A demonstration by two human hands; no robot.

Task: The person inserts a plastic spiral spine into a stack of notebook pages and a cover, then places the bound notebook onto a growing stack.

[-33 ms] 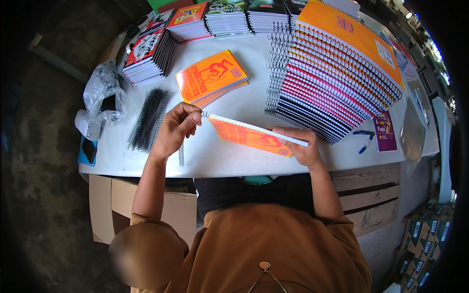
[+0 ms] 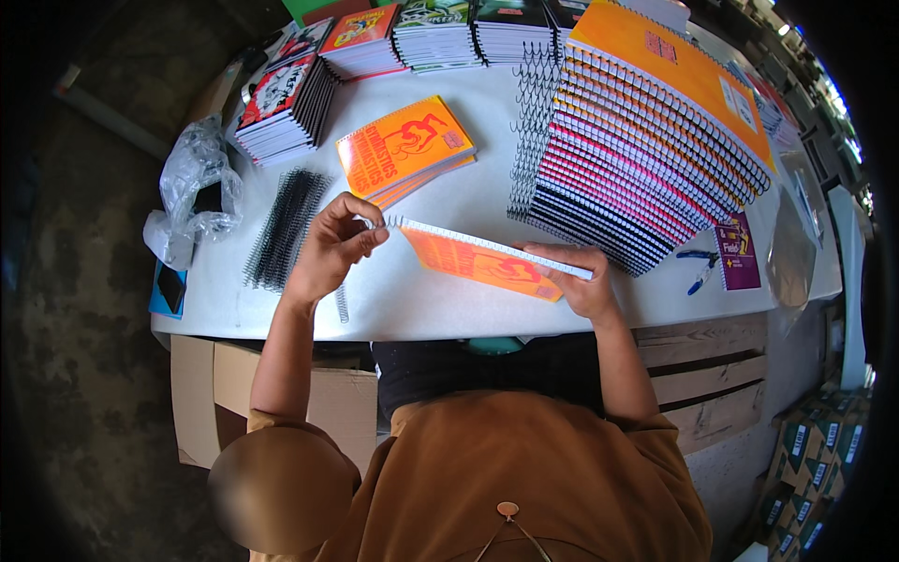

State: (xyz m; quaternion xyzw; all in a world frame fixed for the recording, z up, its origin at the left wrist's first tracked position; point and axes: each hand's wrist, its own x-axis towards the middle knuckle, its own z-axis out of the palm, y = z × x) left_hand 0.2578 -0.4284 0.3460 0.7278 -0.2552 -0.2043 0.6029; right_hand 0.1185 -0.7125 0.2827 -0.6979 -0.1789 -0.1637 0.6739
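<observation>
My right hand (image 2: 578, 279) grips the right end of an orange notebook (image 2: 482, 264), tilted on its side, its punched white edge upward. At the notebook's left corner my left hand (image 2: 339, 242) pinches a thin spiral binding coil (image 2: 394, 223), whose turns show at the first holes. The coil's lower end hangs below the left hand, just over the table; its middle is hidden by the hand. Behind lies a short stack of matching orange notebooks (image 2: 407, 145). A bundle of loose dark coils (image 2: 286, 229) rests left of my left hand.
A tall fanned stack of spiral-bound notebooks (image 2: 646, 140) fills the right of the white table (image 2: 421, 323). Blue-handled pliers (image 2: 702, 269) lie beside a purple notebook (image 2: 740, 253). Crumpled clear plastic (image 2: 192, 192) sits at the left edge; more book stacks (image 2: 435, 37) line the back.
My left hand has shifted slightly left and up, and the coil's hanging end has swung a little left. Coil turns show more plainly at the notebook's corner. The right hand holds still.
</observation>
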